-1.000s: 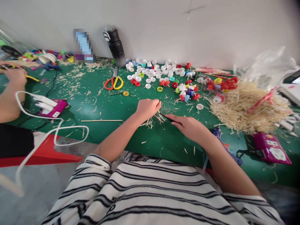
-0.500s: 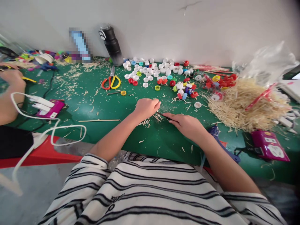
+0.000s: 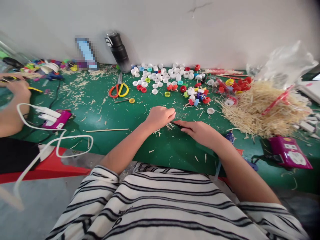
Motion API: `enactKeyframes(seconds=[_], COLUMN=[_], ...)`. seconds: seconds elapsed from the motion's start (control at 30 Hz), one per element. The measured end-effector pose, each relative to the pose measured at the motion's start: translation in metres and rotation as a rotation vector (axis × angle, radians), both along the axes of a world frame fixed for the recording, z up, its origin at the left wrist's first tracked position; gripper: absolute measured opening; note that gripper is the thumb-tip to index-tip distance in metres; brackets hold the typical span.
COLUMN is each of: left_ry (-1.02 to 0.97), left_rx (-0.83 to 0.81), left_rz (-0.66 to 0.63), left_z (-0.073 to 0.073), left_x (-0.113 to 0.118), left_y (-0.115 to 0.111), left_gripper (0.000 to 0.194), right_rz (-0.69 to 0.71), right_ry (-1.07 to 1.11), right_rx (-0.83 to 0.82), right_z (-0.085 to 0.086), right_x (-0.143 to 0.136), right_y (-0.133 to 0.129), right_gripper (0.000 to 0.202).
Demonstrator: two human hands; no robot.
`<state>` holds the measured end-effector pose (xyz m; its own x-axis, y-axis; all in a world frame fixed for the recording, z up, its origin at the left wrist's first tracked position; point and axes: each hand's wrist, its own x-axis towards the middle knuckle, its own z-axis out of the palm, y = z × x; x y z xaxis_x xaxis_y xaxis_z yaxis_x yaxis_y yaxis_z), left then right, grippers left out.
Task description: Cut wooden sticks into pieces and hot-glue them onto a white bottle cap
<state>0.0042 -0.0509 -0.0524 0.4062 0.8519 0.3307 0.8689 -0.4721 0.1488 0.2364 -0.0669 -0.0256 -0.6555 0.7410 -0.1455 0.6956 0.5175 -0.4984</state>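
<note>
My left hand (image 3: pixel 160 117) is closed in a pinch above the green table (image 3: pixel 160 148); whatever it holds is too small to make out. Just right of it, my right hand (image 3: pixel 197 130) grips a thin dark tool (image 3: pixel 178 125), its tip pointing at the left fingertips. Pale wood shavings (image 3: pixel 170 127) lie under and between the hands. Beyond them are many white and coloured bottle caps (image 3: pixel 167 94), some with short sticks in them.
Orange-yellow scissors (image 3: pixel 119 90), a black bottle (image 3: pixel 117 51) and a thin stick (image 3: pixel 107 130) are at left. Another person's hand (image 3: pixel 20 90) is far left, near a purple box (image 3: pixel 60 119) with white cables. A straw-coloured stick pile (image 3: pixel 265 110) and a second purple box (image 3: pixel 290 151) are at right.
The view has shifted slightly. My left hand has moved a little right, closer to my right hand. The other person's hand at the far left has changed position slightly.
</note>
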Motion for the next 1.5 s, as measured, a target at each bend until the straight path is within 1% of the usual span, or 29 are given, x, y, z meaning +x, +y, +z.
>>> enactKeyframes(seconds=[0.2, 0.37, 0.6, 0.77, 0.87, 1.03, 1.2, 1.37, 1.5], left_ry=[-0.036, -0.039, -0.069, -0.088, -0.089, -0.09, -0.087, -0.074, -0.068], left_rx=[-0.022, -0.015, -0.007, 0.032, 0.039, -0.045, -0.051, -0.043, -0.06], left_rz=[0.043, 0.032, 0.022, -0.004, 0.003, 0.046, 0.026, 0.03, 0.047], left_z=[-0.003, -0.005, -0.001, -0.005, -0.008, -0.008, -0.005, -0.004, -0.004], left_x=[-0.005, -0.005, -0.002, -0.001, -0.004, -0.014, -0.01, -0.005, -0.006], left_y=[0.001, 0.002, 0.0, 0.002, 0.004, 0.008, 0.006, 0.002, 0.001], left_gripper=[0.041, 0.041, 0.041, 0.039, 0.039, 0.04, 0.041, 0.039, 0.039], right_rz=[0.022, 0.027, 0.021, 0.024, 0.041, 0.091, 0.117, 0.11, 0.095], right_ry=[-0.002, -0.019, -0.04, -0.042, -0.024, -0.03, -0.086, -0.049, -0.071], right_rx=[-0.002, -0.007, -0.022, -0.048, -0.081, -0.127, -0.037, 0.05, 0.122], right_z=[0.001, 0.003, 0.007, 0.009, 0.007, 0.001, 0.003, 0.006, 0.002], right_x=[0.002, 0.002, 0.003, 0.003, 0.011, 0.03, 0.032, 0.023, 0.017], right_y=[0.0, 0.0, -0.001, -0.001, 0.002, 0.011, 0.013, 0.008, 0.005], right_gripper=[0.048, 0.048, 0.047, 0.049, 0.048, 0.046, 0.045, 0.045, 0.046])
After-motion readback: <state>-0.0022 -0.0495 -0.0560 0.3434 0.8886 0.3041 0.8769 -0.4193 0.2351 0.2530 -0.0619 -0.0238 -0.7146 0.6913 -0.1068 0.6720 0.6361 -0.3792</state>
